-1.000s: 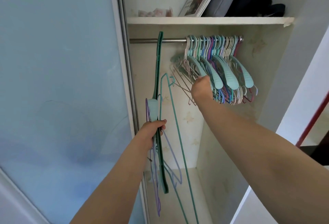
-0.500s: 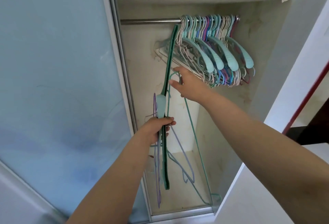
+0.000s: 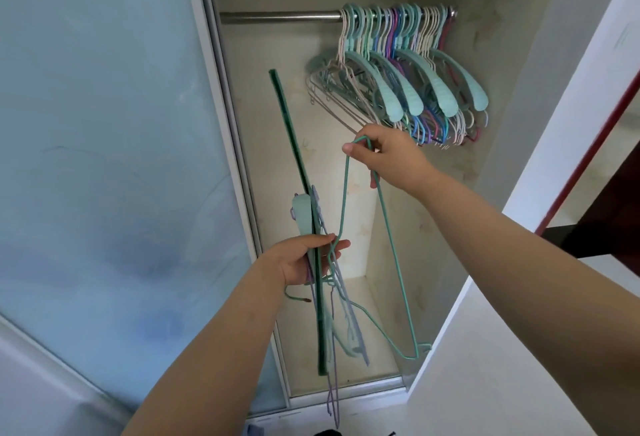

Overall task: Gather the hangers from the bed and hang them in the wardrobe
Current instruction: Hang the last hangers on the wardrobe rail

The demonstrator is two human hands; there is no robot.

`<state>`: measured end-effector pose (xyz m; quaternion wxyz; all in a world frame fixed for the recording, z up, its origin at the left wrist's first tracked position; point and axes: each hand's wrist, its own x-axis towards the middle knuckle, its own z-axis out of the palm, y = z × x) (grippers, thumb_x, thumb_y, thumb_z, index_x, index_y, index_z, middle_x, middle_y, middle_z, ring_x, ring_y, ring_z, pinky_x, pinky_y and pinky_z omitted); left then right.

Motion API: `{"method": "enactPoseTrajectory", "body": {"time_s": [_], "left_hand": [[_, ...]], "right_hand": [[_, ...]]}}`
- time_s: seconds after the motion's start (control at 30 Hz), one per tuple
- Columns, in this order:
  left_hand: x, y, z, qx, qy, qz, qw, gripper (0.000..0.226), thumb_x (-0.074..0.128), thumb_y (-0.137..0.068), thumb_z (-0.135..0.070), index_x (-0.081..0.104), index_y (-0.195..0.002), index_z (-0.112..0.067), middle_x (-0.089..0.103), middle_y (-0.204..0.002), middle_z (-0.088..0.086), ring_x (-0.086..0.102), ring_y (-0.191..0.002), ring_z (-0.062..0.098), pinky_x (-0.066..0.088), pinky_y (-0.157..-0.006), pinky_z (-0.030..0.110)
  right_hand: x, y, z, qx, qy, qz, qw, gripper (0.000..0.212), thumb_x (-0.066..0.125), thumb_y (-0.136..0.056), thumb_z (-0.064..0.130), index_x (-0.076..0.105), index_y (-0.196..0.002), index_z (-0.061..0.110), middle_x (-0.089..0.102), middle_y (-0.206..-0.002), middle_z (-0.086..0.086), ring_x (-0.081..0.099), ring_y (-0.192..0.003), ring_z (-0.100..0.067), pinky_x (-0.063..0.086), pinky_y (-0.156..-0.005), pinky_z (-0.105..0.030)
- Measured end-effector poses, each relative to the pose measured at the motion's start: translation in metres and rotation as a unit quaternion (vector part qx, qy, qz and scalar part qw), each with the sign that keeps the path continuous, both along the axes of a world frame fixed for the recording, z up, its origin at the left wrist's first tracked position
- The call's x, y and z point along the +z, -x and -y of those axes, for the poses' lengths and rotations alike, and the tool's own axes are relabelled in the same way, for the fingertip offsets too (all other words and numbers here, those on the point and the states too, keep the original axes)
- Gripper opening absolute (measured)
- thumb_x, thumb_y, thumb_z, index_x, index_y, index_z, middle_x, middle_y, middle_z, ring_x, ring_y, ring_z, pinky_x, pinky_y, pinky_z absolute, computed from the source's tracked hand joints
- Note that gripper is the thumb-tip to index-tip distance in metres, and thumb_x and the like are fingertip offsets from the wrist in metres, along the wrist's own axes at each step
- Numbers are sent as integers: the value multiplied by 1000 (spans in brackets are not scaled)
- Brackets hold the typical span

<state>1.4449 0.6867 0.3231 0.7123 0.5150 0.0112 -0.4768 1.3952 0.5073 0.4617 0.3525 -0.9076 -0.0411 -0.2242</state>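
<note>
Head view: a bundle of hangers [image 3: 320,297] is gripped in the left hand [image 3: 304,259], fingers curled round it, in front of the open wardrobe [image 3: 450,193]. One teal wire hanger [image 3: 391,255] is pinched near its upper bend by the right hand [image 3: 384,155] and appears partly caught in the bundle. Separating it seems to be the step in hand; next, its hook must be freed and lifted onto the rail [image 3: 277,16]. Many hung hangers [image 3: 408,82] are crowded at the rail's right end, with bare rail left of them. A sliding door [image 3: 104,158] is seen alongside.
</note>
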Motion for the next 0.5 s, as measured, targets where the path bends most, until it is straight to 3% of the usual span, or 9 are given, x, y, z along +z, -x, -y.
{"method": "enactPoseTrajectory", "body": {"time_s": [0.1,0.23,0.33,0.5], "left_hand": [[0,-4,9,75,-26,-4,997,6,65,-87,-6,60,-91,-7,75,-94,9,65,-57,11,49,-47,19],[-2,-11,16,137,-98,44,985,13,70,-84,-12,59,-77,-15,64,-67,0,55,-53,11,46,-48,22],[-6,-16,19,176,-106,79,976,22,71,-83,-13,55,-67,-15,52,-56,0,49,-48,12,41,-45,21],[-11,-25,21,257,-80,92,959,10,65,-86,-8,59,-78,-8,62,-50,0,52,-36,6,42,-38,15]], "right_hand": [[5,11,-7,21,12,5,1000,26,61,-90,41,55,-73,23,57,-63,-9,64,-45,-19,51,-56,-37],[11,27,-19,48,18,4,999,21,58,-91,40,60,-79,23,63,-55,-4,63,-44,-18,55,-54,-35],[13,38,-27,33,98,8,995,19,51,-95,41,56,-81,28,63,-52,-1,61,-43,-10,53,-57,-29],[12,54,-32,4,212,-39,977,23,43,-97,44,54,-87,26,60,-52,3,61,-43,-7,52,-57,-29]]}}
